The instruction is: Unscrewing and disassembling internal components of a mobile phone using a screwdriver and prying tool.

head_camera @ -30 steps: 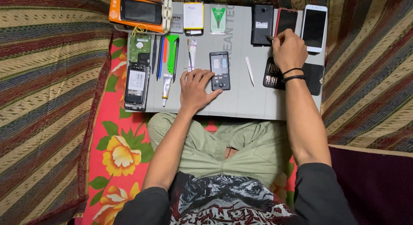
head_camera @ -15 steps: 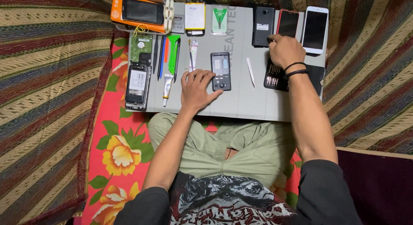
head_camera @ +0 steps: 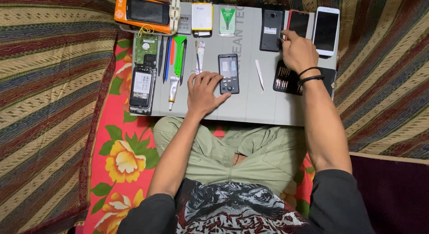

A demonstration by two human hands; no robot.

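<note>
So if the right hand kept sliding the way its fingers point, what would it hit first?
Probably the dark backless phone: the right hand points up-left, its fingertip already at that phone's edge beside the red-edged phone.

The scene is lit evenly from above by soft, moderately bright light, and only short, faint shadows are cast beneath the hands and tools on the grey mat. Mild glare is seen on the white phone. Focus is held sharp throughout, though the corners are slightly darkened.
</note>
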